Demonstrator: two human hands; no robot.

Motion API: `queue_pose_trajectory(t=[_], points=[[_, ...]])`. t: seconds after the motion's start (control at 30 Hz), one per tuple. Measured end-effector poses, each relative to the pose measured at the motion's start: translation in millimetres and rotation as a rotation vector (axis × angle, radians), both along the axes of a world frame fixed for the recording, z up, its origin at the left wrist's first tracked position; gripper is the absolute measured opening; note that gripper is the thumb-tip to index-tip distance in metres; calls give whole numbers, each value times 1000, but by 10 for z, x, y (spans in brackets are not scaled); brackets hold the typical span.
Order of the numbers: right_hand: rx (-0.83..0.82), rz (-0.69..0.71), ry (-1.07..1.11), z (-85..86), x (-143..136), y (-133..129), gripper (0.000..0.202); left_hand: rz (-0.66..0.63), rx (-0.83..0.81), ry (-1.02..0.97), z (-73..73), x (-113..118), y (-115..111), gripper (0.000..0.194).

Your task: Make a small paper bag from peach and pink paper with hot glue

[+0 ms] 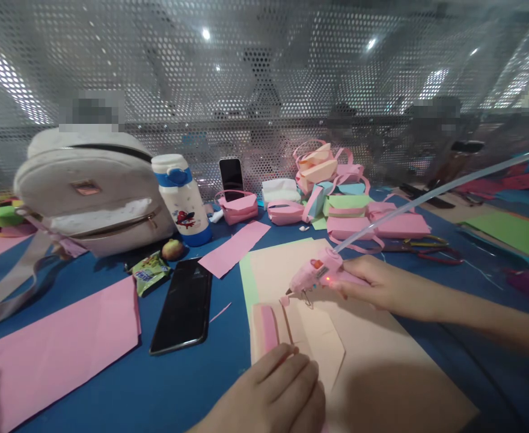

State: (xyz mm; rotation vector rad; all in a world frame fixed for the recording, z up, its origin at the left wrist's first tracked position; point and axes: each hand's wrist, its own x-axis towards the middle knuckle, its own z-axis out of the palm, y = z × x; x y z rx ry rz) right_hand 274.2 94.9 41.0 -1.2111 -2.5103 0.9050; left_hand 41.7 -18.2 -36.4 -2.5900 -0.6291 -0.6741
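My right hand [373, 281] is wrapped round the handle of a pink hot glue gun [312, 270]. A small red light glows on the gun, and a long clear glue stick [409, 210] sticks out of its back. The nozzle points down at the end of a thin pink paper strip [286, 310]. That strip lies on a folded peach paper piece [323, 343], which has a wider pink band at its left. My left hand [282, 391] holds the folded piece down near its front, fingers curled and close together. Its thumb is hidden.
Large peach sheets [395, 373] lie under the work on a blue table [111, 385]. Left are a black phone [183, 307], pink paper [66, 349], a snack packet [149, 273], a bottle [183, 201] and a backpack [93, 192]. Behind are small paper bags [287, 211]; scissors [427, 243] lie right.
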Motion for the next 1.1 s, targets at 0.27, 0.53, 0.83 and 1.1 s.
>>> queue_pose_trajectory(t=[0.27,0.53,0.83,1.1], points=[[-76,27,30,-31,-37,39,50,-6,10,9,3,-6,1,21],[-63,9,15,-43,-14,73,49,-5,13,-4,-5,3,20,19],[-213,-38,14,-39,87,31,46,-8,0,-9,27,10,-6,19],[-189,-44,107,-51,39,55,49,-9,19,-18,40,20,22,25]])
